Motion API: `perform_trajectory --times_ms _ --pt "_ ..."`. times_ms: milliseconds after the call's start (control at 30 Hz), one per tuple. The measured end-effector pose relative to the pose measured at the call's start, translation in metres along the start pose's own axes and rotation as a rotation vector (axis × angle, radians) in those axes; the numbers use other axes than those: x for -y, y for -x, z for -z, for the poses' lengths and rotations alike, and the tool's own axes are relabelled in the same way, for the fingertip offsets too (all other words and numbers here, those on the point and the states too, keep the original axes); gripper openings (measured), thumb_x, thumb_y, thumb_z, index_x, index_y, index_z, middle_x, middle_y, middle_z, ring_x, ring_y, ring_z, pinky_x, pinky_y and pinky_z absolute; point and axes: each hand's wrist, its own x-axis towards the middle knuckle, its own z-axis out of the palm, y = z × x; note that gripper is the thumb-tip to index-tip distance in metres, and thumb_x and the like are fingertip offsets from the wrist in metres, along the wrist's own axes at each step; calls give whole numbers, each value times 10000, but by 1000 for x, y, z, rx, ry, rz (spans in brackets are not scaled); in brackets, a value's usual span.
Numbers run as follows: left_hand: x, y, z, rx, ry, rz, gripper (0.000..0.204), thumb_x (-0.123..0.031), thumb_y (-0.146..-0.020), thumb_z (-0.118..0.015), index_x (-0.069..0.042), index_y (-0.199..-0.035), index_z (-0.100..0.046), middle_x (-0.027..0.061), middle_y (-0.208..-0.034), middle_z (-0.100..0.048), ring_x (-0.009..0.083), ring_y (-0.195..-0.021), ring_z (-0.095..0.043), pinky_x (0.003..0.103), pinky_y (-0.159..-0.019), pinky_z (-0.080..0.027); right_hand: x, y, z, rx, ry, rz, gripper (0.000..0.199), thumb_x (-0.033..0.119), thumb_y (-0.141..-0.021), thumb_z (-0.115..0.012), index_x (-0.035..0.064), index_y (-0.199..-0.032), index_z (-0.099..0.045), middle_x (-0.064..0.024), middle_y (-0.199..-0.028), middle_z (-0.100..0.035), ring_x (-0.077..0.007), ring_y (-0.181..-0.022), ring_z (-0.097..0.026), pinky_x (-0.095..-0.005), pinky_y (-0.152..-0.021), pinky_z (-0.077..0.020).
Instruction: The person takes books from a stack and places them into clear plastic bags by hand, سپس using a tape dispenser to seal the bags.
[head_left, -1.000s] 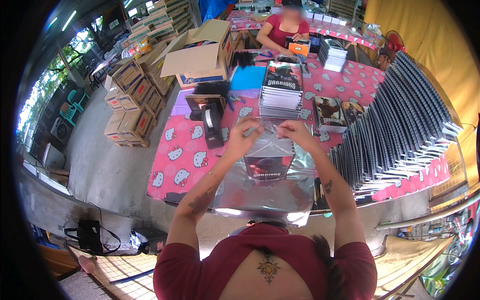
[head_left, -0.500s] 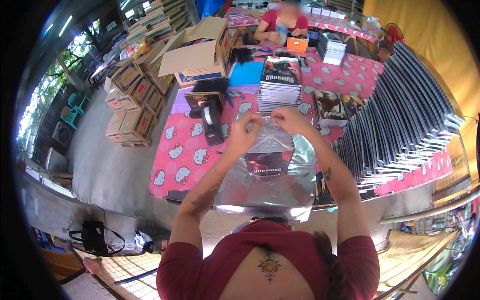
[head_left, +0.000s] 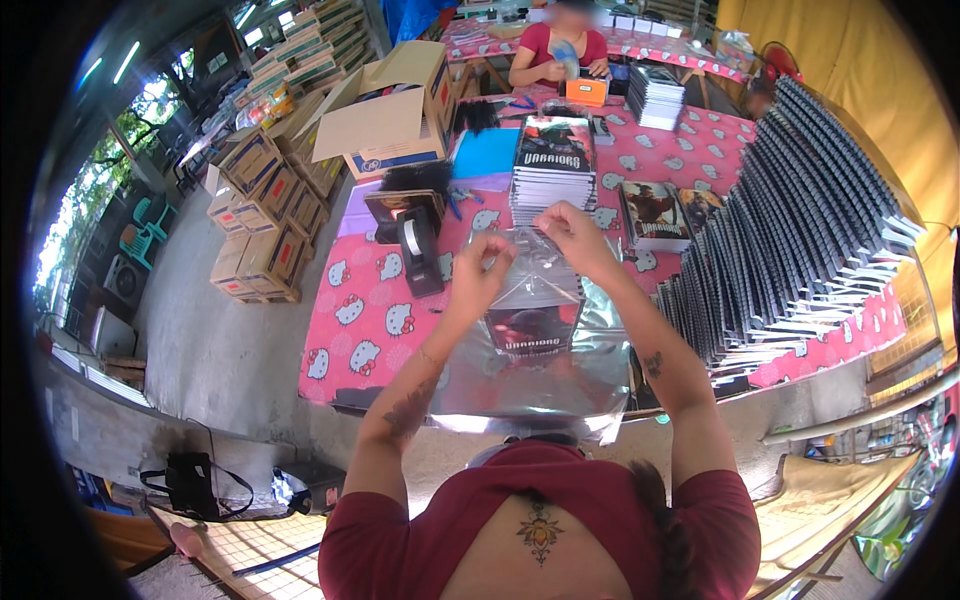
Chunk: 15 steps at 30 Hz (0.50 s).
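Observation:
In front of me lies a dark-covered notebook (head_left: 532, 332), partly wrapped in clear plastic film (head_left: 540, 388) that spreads over the table's near edge. My left hand (head_left: 484, 266) is closed in a pinch on the film beyond the notebook's far end. Opposite it, slightly farther away, my right hand (head_left: 574, 238) also pinches the gathered film. Creases run through the plastic between them. Just past my fingers stands a tall stack of notebooks (head_left: 553, 180) with a printed cover on top. A black tape dispenser (head_left: 421, 255) stands to the left of my left hand.
A long slanting row of spiral-bound notebooks (head_left: 790, 230) fills the table's right side, beside a shorter stack (head_left: 654, 215). An open cardboard box (head_left: 395, 120) stands at the far left. Across the pink patterned table (head_left: 345, 345), a person (head_left: 565, 50) works near an orange box (head_left: 587, 92).
My hands have drawn apart: the left has shifted left and nearer to me, the right slightly farther away. The film between them has shifted with them. The wrapped notebook stays in place.

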Motion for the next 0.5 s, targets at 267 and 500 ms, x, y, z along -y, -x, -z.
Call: perform_trajectory --times_ms 267,500 --pt "20 -22 4 160 385 164 290 -139 -881 -733 -39 -1121 -606 -5 -1028 -621 88 -951 -565 257 -820 -467 -15 -4 9 201 84 -165 347 124 -821 -763 -12 -1121 -655 -68 -933 -705 -128 -845 -650 -267 -751 -506" --pt "32 -7 17 393 88 234 363 -127 -858 -753 -48 -1169 -584 3 -1082 -606 97 -973 -561 267 -841 -483 28 5 -1 32 326 16 362 103 -785 -785 50 -1128 -679 -60 -847 -701 -111 -765 -646 -256 -672 -504"
